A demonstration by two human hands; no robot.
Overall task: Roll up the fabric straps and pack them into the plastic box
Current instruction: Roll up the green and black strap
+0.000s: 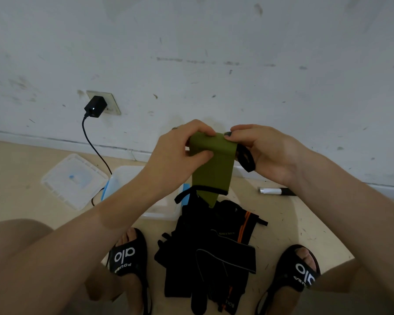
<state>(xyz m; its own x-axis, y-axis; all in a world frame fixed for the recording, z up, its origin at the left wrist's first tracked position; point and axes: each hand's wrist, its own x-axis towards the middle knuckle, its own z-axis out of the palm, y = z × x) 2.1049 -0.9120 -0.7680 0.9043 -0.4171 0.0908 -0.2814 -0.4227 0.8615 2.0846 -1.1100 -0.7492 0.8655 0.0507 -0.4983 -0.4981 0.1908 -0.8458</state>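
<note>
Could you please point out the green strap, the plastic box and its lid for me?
green strap (214, 164): head view, on its flat hanging part.
plastic box (127, 176): head view, on its far wall.
lid (74, 179): head view, on its centre panel.

We hold one strap up at the centre of the view, our left hand pinching its top edge from 9 o'clock and our right hand from 3 o'clock, with its free end hanging toward 6 o'clock above the pile of straps on the floor between our two sandals. The plastic box sits at 9 o'clock of the hanging strap, partly behind our left forearm, with its lid lying flat further out at 9 o'clock. A charger is plugged into the wall at 10 o'clock, its cable running down between lid and box, and a marker lies on the floor at 3 o'clock, near the wall.
</note>
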